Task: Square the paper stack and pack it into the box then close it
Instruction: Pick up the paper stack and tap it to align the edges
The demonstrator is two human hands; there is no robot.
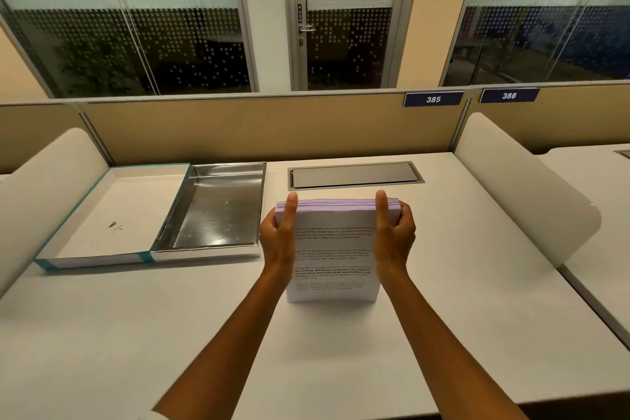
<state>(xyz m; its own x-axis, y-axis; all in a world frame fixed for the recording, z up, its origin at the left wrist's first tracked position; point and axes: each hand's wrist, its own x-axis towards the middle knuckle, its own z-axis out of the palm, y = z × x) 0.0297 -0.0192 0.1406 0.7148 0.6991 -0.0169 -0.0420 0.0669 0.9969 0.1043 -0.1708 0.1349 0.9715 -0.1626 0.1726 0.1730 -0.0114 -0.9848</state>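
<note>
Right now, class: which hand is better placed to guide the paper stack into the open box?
Left. The left hand grips the paper stack on the side facing the open box; the right hand holds the far side.

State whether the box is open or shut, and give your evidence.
Open. The box lies spread flat on the desk, its lid folded out to the left, the shiny tray empty. The paper is outside it.
</note>
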